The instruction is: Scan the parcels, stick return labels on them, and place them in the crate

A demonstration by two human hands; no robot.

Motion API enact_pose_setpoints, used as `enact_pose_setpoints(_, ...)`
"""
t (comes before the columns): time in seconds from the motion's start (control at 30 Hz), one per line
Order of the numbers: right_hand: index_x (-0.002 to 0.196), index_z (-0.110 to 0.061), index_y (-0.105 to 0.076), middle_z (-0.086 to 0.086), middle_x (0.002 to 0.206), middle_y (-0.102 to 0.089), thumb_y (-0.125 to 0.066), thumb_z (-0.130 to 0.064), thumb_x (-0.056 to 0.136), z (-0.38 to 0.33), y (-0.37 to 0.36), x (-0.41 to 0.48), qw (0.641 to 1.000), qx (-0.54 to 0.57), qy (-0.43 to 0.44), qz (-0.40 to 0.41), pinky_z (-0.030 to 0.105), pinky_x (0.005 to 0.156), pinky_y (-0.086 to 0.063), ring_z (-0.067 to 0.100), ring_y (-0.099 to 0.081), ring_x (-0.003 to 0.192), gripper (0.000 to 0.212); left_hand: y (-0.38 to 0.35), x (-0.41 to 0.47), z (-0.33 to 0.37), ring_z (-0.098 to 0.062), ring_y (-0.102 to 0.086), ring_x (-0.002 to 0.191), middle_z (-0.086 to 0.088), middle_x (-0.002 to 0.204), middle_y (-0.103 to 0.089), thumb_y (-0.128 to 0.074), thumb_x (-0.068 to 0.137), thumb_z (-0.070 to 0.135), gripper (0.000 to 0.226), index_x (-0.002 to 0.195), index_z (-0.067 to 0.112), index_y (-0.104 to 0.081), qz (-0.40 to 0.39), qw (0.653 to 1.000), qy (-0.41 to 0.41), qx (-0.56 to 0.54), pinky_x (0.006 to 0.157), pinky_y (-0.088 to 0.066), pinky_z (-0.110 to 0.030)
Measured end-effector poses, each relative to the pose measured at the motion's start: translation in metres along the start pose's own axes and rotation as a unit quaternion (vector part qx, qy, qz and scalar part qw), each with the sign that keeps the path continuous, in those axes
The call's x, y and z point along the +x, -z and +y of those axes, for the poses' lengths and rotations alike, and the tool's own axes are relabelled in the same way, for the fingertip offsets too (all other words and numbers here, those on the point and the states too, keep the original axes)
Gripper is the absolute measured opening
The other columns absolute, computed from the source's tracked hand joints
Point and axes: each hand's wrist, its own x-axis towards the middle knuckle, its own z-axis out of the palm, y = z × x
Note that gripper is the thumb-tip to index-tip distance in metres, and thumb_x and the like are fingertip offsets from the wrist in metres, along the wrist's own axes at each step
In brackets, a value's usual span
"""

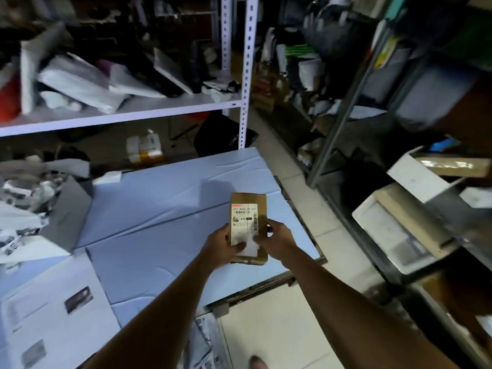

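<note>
Parcel (262, 206): a small brown box, held over the right side of the pale blue table (159, 222), label side up towards the person.
Left hand (222, 245): fingers curled under the near left corner, thumb pressing on the top face.
Right hand (278, 242): grips the right edge, thumb lying by a white slip (250, 250).
Reason for the hold: I'd judge two hands steady the box so the slip goes on flat, below the printed label (243, 219), whose barcodes stay uncovered.
Hard to read: the print is blurred, and I cannot tell if the slip is the return label.
Hidden: the fingers under the box; I can pick out no scanner or crate among the dim shelves (119, 115).
</note>
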Motion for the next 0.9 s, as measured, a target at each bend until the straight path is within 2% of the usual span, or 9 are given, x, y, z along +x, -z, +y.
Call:
enact_pose_setpoints(0.17,0.121,-0.022,-0.071,0.002,0.108,-0.074,-0.076,-0.017,0.082,0.026,0.041,-0.072,0.989,0.017,-0.075,0.126,0.039,0.086,-0.060,0.024,-0.072,0.095,0.040,-0.042,-0.012,0.037,-0.012,-0.070,0.104,0.006,0.122,-0.073,-0.079,0.086,0.021,0.051,0.133,0.027,-0.062,-0.098,0.993,-0.060,-0.013,0.086,-0.058,-0.027)
enact_pose_setpoints(0.3,0.102,-0.019,-0.070,0.004,0.099,-0.073,-0.075,-0.016,0.083,0.063,0.069,-0.147,0.965,0.040,-0.143,0.214,0.021,0.055,-0.050,0.019,-0.066,0.078,0.020,-0.091,-0.042,0.073,-0.015,-0.065,0.117,0.007,0.128,-0.070,-0.081,0.083,0.031,0.053,0.133,0.029,-0.063,-0.194,0.973,-0.128,0.018,0.102,-0.054,-0.039)
enact_pose_setpoints(0.37,0.092,-0.017,-0.067,0.005,0.097,-0.074,-0.075,-0.017,0.082,0.084,0.081,-0.186,0.949,0.051,-0.167,0.262,0.025,0.056,-0.053,0.021,-0.067,0.078,0.013,-0.117,-0.060,0.093,-0.017,-0.064,0.118,0.005,0.129,-0.070,-0.082,0.080,0.039,0.055,0.132,0.030,-0.064,-0.236,0.959,-0.154,0.039,0.103,-0.053,-0.042)
enact_pose_setpoints(0.47,0.103,-0.019,-0.071,0.001,0.103,-0.077,-0.076,-0.023,0.082,0.116,0.099,-0.257,0.916,0.095,-0.204,0.332,0.030,0.069,-0.063,0.013,-0.073,0.082,0.021,-0.166,-0.099,0.124,-0.015,-0.068,0.111,0.005,0.123,-0.073,-0.082,0.080,0.031,0.049,0.126,0.031,-0.067,-0.276,0.933,-0.219,0.077,0.092,-0.055,-0.030)
enact_pose_setpoints(0.53,0.114,-0.025,-0.070,-0.005,0.111,-0.076,-0.078,-0.027,0.085,0.137,0.109,-0.304,0.896,0.116,-0.220,0.368,0.014,0.059,-0.055,0.001,-0.068,0.077,0.030,-0.197,-0.134,0.144,-0.010,-0.069,0.104,0.011,0.119,-0.073,-0.081,0.081,0.030,0.046,0.124,0.035,-0.068,-0.307,0.916,-0.245,0.082,0.082,-0.053,-0.023)
enact_pose_setpoints(0.6,0.120,-0.026,-0.069,-0.007,0.114,-0.075,-0.079,-0.029,0.085,0.160,0.117,-0.358,0.872,0.120,-0.242,0.408,0.005,0.051,-0.042,-0.005,-0.061,0.073,0.037,-0.229,-0.175,0.162,-0.009,-0.067,0.104,0.014,0.119,-0.071,-0.081,0.082,0.032,0.047,0.127,0.037,-0.066,-0.353,0.892,-0.265,0.098,0.087,-0.052,-0.026)
enact_pose_setpoints(0.7,0.124,-0.025,-0.068,-0.007,0.116,-0.075,-0.078,-0.031,0.083,0.188,0.119,-0.442,0.835,0.113,-0.274,0.465,0.019,0.070,-0.054,0.005,-0.068,0.086,0.042,-0.273,-0.240,0.181,-0.013,-0.064,0.111,0.008,0.127,-0.070,-0.078,0.085,0.025,0.049,0.132,0.029,-0.064,-0.418,0.849,-0.298,0.121,0.097,-0.051,-0.030)
enact_pose_setpoints(0.8,0.123,-0.024,-0.068,-0.004,0.115,-0.076,-0.076,-0.030,0.081,0.211,0.112,-0.523,0.801,0.133,-0.301,0.499,0.031,0.082,-0.059,0.012,-0.071,0.094,0.043,-0.311,-0.311,0.193,-0.008,-0.061,0.108,0.006,0.130,-0.068,-0.077,0.086,0.022,0.051,0.135,0.027,-0.063,-0.453,0.810,-0.345,0.145,0.081,-0.045,-0.015)
enact_pose_setpoints(0.9,0.121,-0.023,-0.068,-0.001,0.117,-0.075,-0.074,-0.030,0.079,0.228,0.102,-0.592,0.769,0.144,-0.326,0.531,0.037,0.089,-0.058,0.019,-0.071,0.101,0.043,-0.338,-0.375,0.200,-0.007,-0.059,0.112,0.010,0.132,-0.067,-0.077,0.086,0.027,0.055,0.138,0.032,-0.061,-0.489,0.772,-0.369,0.169,0.083,-0.042,-0.019)
